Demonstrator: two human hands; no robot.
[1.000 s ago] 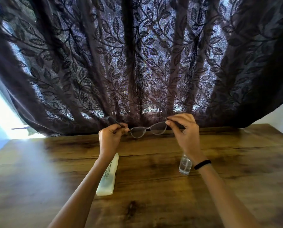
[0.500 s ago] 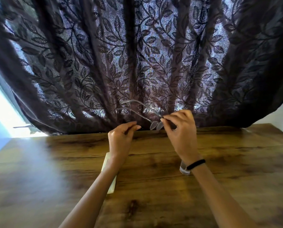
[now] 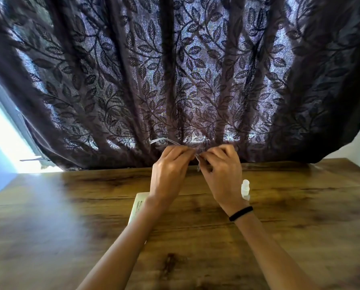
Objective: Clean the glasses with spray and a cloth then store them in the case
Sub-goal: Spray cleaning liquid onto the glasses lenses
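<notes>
Between both hands, the glasses (image 3: pixel 197 156) are pinched by the left hand (image 3: pixel 170 170) and right hand (image 3: pixel 223 172) above the tabletop (image 3: pixel 300 206), seemingly mid-fold, with the spray bottle (image 3: pixel 245 188) and case (image 3: pixel 138 206) waiting below, no cloth visible, storing undone.

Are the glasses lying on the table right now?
No, both hands hold the glasses up above the table.
</notes>
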